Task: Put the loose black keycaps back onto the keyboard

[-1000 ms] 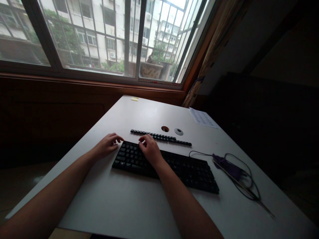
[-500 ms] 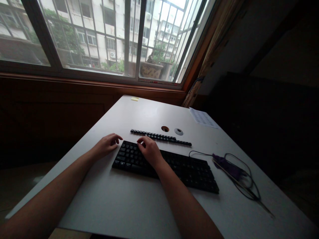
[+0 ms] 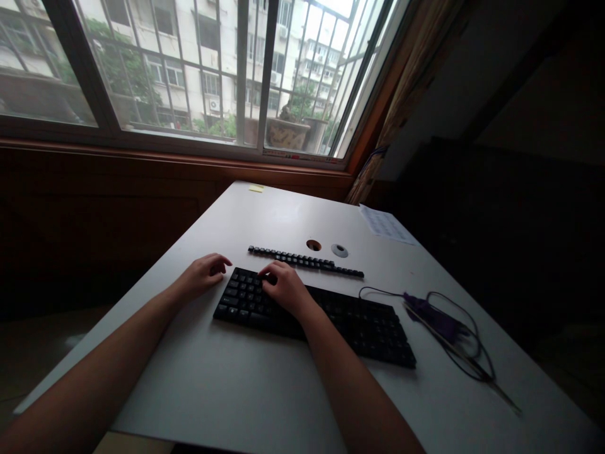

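Note:
A black keyboard (image 3: 368, 328) lies at a slant on the white table (image 3: 227, 384). Over its upper left part is my right hand (image 3: 286, 287), thumb and index finger curled toward each other at the keys. Whatever they may pinch is too small and dark to make out. My left hand (image 3: 205, 272) rests on the table just off the keyboard's left end, fingers loosely bent and apart, holding nothing. Behind the keyboard, loose black keycaps (image 3: 302, 258) stand in staggered rows.
A round hole (image 3: 313, 245) and a grey round cover (image 3: 339, 250) are beyond the keycaps. To the right lie a looped cable (image 3: 482, 353), a purple cloth (image 3: 437, 317) and a thin stick-like tool (image 3: 503, 396). Paper (image 3: 385, 224) and a yellow note (image 3: 256, 188) lie farther back.
My right hand has shifted slightly, its fingertips a little lower and nearer me over the keys. My left hand has stayed in place.

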Tool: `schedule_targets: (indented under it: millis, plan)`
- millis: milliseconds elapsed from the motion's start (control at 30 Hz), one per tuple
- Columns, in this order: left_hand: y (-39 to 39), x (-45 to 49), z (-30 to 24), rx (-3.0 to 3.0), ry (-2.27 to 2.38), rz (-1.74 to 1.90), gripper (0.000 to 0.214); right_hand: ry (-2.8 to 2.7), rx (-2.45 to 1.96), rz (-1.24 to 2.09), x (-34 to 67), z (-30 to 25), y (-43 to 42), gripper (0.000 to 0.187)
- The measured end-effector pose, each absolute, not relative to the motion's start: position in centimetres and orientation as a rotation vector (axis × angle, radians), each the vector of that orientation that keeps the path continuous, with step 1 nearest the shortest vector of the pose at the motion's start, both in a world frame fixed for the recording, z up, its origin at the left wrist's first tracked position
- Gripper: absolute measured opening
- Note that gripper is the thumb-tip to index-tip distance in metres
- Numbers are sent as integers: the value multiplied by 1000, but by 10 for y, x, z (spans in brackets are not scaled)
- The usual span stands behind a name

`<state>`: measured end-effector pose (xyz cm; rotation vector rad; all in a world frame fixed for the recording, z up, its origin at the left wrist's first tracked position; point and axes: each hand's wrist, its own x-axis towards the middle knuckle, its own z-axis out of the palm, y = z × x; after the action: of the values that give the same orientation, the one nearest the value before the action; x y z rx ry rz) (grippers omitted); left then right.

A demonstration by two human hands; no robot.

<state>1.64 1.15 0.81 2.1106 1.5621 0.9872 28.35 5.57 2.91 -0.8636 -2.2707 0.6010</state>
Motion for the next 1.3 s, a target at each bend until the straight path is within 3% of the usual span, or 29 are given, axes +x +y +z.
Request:
schedule_targets:
  millis: [200,767,1300]
  plan:
    - [11,14,8,2049,1563,984,29,-2318,-811,714,290,30,63,23]
    - [14,9,4,1849,1546,1044,25,-2278,-853,942,303,29,74,10]
    - [12,12,6,1863,1561,1063,26,-2265,-862,994,302,26,76,10]
